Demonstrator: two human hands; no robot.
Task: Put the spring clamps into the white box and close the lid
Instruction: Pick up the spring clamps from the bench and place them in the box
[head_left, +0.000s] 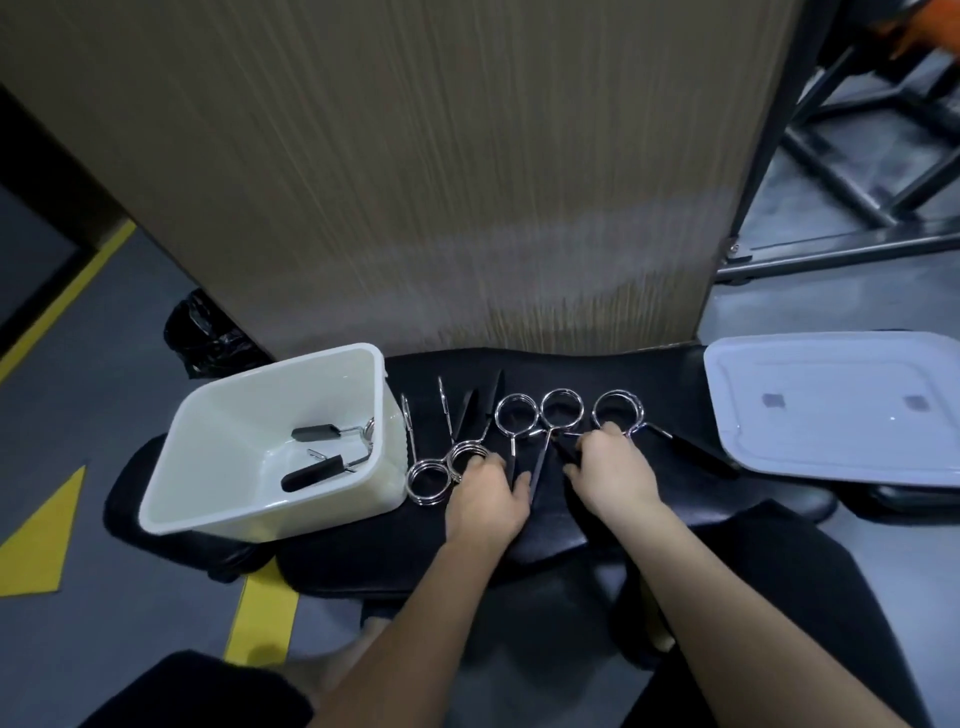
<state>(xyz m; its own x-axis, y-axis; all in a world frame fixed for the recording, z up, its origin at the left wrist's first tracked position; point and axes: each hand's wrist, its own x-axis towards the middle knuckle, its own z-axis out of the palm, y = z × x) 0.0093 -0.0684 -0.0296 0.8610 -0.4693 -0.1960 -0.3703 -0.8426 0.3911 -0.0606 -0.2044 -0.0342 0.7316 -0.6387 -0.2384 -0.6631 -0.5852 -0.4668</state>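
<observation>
Your left hand curls its fingers onto a spring clamp's coil, beside the open white box. Your right hand pinches another clamp's black handle; the lid lies well right.

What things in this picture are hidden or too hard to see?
From the head view:
- Whether the left hand or the right hand actually grips a clamp: the backs of the hands hide the fingertips.
- The clamp handles under both hands.
- How many spring clamps lie in the white box: its right wall cuts off their rings.
- The lid's right edge, cut off by the frame.
</observation>
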